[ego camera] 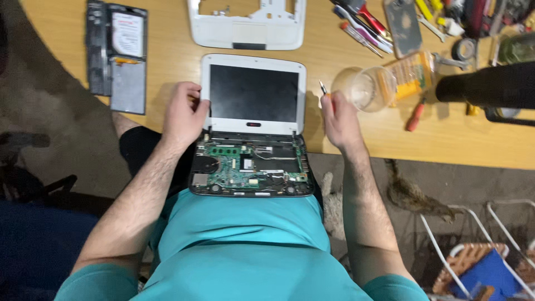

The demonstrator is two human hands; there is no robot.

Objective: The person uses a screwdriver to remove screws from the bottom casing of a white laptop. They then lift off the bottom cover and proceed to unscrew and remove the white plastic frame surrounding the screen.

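Laptop lies stripped, circuit board bared, cover set far on tabletop; left hand clasps the screen edge; right hand grips a screwdriver; hinges remain attached.

Small white laptop, opened flat, black screen lying face up at the tabletop's near edge. Base stripped bare, green board and fan exposed, overhanging that edge. Thin screwdriver just right of the screen, tip pointing away.
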